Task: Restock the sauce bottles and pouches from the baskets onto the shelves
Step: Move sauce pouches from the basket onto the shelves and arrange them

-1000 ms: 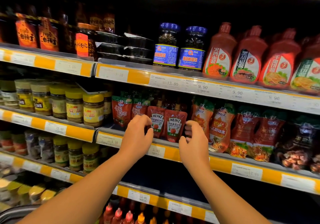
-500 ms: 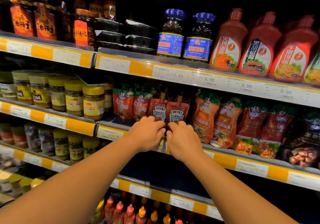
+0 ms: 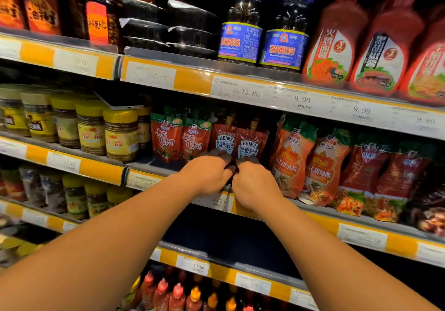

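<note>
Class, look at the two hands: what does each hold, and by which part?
Left hand and right hand each meet a Heinz ketchup pouch's bottom edge; the grip itself is hidden.

Yellow price strips (image 3: 192, 83) along shelf edges

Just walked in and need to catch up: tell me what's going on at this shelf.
A person is facing up sauce pouches on the middle shelf. Both hands are at the base of two Heinz ketchup pouches: the left hand by the left Heinz pouch, the right hand by the right Heinz pouch. The fingers curl at the pouch bottoms, though the exact grip is blurred. Both pouches stand upright, side by side.
</note>
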### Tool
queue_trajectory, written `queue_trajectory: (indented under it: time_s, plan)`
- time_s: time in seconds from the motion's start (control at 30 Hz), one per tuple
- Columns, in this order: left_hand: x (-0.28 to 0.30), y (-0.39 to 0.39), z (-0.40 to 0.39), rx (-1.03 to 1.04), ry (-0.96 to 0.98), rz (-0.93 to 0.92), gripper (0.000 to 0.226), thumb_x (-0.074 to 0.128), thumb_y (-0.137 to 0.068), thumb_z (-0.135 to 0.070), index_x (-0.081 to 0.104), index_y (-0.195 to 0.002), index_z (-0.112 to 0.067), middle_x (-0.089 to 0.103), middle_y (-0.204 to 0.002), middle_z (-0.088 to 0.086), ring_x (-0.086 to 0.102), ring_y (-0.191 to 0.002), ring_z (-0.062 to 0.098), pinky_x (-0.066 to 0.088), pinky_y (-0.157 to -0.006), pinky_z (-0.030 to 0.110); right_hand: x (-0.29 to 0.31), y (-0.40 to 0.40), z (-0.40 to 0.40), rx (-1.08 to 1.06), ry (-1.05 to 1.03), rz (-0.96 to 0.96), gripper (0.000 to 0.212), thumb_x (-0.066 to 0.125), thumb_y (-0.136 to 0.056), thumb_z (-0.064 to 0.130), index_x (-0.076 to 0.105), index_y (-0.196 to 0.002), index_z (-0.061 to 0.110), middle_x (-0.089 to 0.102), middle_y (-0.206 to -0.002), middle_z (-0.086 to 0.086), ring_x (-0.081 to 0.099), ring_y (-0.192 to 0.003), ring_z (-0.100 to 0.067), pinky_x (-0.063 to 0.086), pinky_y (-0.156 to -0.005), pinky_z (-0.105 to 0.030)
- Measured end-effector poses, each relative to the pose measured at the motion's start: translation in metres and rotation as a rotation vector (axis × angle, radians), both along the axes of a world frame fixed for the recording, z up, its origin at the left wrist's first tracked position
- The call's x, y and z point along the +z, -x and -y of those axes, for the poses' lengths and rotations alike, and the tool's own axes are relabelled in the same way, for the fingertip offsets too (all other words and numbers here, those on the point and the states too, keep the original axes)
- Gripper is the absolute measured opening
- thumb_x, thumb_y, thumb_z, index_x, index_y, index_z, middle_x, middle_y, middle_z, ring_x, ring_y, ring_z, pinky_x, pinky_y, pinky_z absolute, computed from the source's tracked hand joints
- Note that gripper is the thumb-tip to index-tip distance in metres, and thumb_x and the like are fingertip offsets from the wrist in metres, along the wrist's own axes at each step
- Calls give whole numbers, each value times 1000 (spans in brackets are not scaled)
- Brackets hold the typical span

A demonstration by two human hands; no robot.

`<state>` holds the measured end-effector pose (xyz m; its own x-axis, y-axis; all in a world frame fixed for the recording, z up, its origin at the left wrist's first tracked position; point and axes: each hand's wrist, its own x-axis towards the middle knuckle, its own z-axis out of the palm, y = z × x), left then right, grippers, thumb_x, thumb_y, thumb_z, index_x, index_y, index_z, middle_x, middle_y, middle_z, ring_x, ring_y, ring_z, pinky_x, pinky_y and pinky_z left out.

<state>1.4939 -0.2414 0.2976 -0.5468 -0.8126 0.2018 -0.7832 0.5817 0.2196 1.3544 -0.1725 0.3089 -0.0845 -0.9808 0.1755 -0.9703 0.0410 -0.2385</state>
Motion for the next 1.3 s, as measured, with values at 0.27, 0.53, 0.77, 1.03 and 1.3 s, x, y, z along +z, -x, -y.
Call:
queue_trajectory:
  time_s: [0.27,0.53,0.77,1.03,1.3]
  plan:
    - [5,5,6,-8,-48,-10,40,38,-108,-42,47,-139,-18,49,-131,10,46,-109,28,36,-88,37,-2,1,15,16,-72,25,24,48,-99,15,51,-122,16,53,-122,-15,55,-96,-36,48,-78,-40]
    - [15,12,8,21,-90,37,42,40,-107,-35,45,-144,-17,47,-139,13,49,-121,35,44,-103,46,-1,2,33,-27,-91,11,34,49,-96,14,50,-130,17,43,-133,-14,53,-99,-35,52,-91,-45]
    - [13,12,9,13,-71,18,38,44,-106,-35,49,-139,-15,50,-135,13,50,-107,30,45,-91,41,1,1,35,-43,-104,18,39,52,-94,12,52,-133,17,52,-127,-12,56,-99,-32,53,-86,-41]
    - [4,-41,-49,38,105,-385,39,57,-101,-37,55,-139,-28,60,-127,-4,57,-114,16,51,-95,37,-5,-5,-22,55,170,90,50,54,-102,26,43,-150,19,45,-143,-9,54,-120,-30,50,-88,-41]
    - [-72,-187,-165,270,-104,-819,37,61,-98,-48,55,-133,-59,49,-138,-38,46,-125,-13,45,-100,26,-59,-78,-119,360,143,411,55,56,-102,45,32,-151,48,33,-152,32,34,-135,7,36,-113,-28]
